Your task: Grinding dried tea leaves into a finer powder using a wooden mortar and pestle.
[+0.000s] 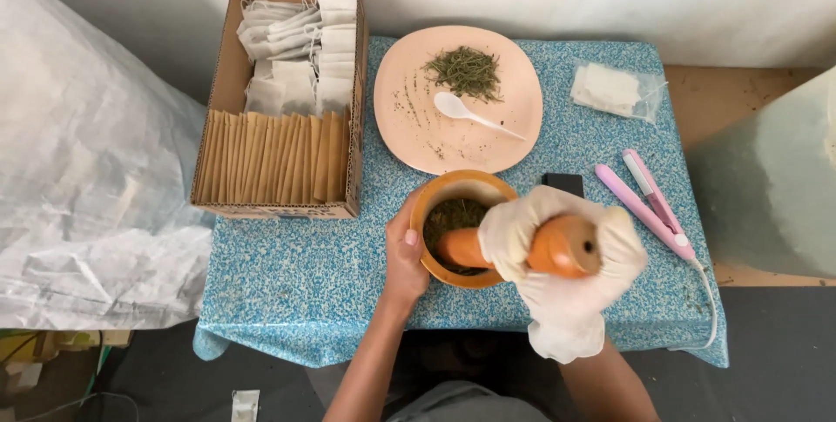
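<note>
While gloved right hand grips smooth wooden pestle, bare left hand steadies round mortar.

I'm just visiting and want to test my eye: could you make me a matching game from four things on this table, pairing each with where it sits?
Things:
1. white spoon
2. wooden pestle
3. pink hair-straightener-like tool
4. brown paper envelopes

Places:
A. standing in a row in the cardboard box
B. lying on the blue tablecloth, right of the mortar
C. on the pale plate beside dried herbs
D. gripped by the gloved right hand, its tip in the mortar

Pairs: 1-C, 2-D, 3-B, 4-A
</note>
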